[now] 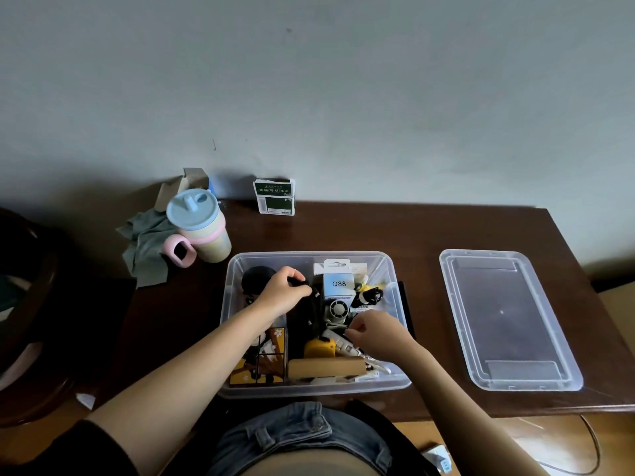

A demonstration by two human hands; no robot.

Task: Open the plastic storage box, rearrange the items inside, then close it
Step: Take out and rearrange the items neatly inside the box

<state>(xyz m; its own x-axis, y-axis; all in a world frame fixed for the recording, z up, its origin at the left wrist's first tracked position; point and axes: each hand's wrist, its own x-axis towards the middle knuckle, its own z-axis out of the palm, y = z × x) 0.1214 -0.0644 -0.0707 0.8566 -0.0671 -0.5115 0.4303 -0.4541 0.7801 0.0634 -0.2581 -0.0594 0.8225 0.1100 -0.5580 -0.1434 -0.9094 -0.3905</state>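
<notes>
The box (311, 386) sits open on the table (378, 231) in front of you, its lid (508, 317) lying flat to the right. Your left hand (281, 293) reaches inside, fingers (298, 277) curled and pinching a black item (314, 304). Your right hand (376, 333) hovers over the contents, fingers (354, 325) bent together; what they pinch cannot be told.

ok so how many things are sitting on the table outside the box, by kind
Box lids: 1
Cups with spout lid: 1
Green and white cartons: 1
Grey cloths: 1
Brown cardboard boxes: 1
Total: 5, all on the table outside the storage box.
</notes>
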